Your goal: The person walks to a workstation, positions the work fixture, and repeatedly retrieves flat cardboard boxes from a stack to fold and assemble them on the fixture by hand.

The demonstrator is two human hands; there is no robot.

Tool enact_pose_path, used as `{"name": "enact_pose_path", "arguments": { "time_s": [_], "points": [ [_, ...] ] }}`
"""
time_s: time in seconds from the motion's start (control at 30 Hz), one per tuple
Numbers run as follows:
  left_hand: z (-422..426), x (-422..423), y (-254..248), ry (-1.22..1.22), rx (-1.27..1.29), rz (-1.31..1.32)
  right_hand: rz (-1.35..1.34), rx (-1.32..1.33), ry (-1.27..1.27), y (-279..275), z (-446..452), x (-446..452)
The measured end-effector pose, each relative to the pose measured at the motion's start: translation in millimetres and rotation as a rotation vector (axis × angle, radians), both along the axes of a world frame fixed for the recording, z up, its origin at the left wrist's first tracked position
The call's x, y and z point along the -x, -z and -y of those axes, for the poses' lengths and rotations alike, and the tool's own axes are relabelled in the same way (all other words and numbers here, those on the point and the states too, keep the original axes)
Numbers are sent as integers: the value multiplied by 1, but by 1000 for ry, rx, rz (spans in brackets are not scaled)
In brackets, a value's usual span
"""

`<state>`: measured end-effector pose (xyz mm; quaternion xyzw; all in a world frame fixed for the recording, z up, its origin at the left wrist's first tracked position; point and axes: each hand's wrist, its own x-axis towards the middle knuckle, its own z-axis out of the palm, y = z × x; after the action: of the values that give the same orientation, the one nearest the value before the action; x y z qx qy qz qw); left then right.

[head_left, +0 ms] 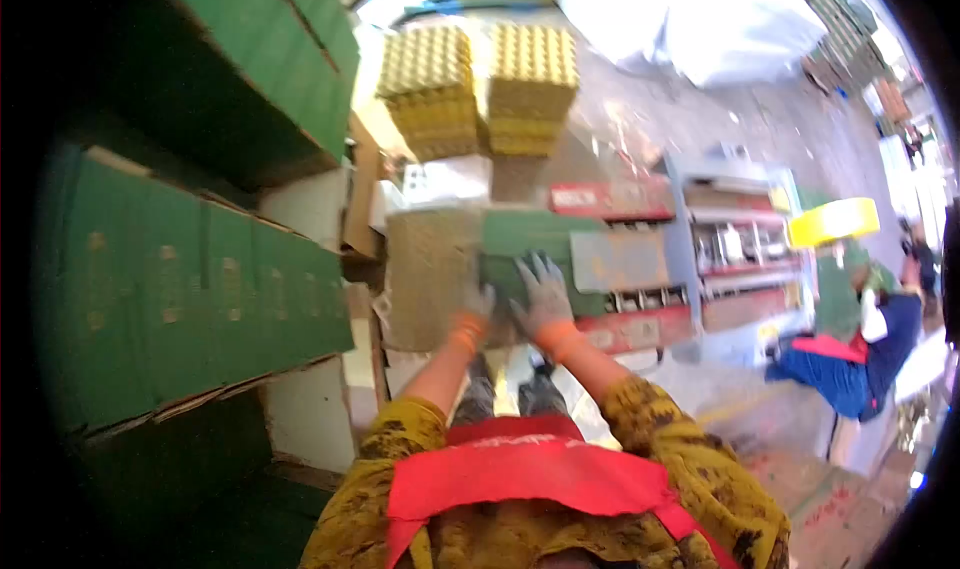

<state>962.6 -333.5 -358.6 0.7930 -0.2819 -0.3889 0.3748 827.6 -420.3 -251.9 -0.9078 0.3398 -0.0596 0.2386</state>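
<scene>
My right hand point(545, 294), in a grey glove with an orange cuff, lies with its fingers spread on a green cardboard box point(525, 227). At the box's left edge is my left hand point(478, 305), gloved the same way. It is blurred, but its fingers look stretched out, and it seems to hold nothing. The green box sits between a brown cardboard surface point(425, 269) on the left and a carton-sealing machine point(680, 184) on the right. The machine's flat metal plate point(620, 259) reaches over part of the box. Red side panels point(640, 329) flank it.
A yellow tape roll point(835, 222) sits on the machine's right side. Two stacks of yellow egg trays point(430, 84) stand ahead. Green boxes point(210, 269) are piled high on the left. A person in dark blue point(885, 354) is at the right, near large white bags point(700, 19) farther back.
</scene>
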Motion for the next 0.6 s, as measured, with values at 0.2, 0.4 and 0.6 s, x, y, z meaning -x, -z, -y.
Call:
{"name": "enact_pose_path", "arguments": {
  "time_s": [0.2, 0.4, 0.6],
  "points": [
    [-34, 6, -132, 27, 186, 5, 458, 96, -267, -149, 33, -74],
    [-119, -66, -242, -389, 546, 362, 1111, -78, -732, -451, -49, -174],
    [-170, -88, -255, -365, 179, 1359, 1119, 39, -1064, -650, -186, -198]
  ]
}}
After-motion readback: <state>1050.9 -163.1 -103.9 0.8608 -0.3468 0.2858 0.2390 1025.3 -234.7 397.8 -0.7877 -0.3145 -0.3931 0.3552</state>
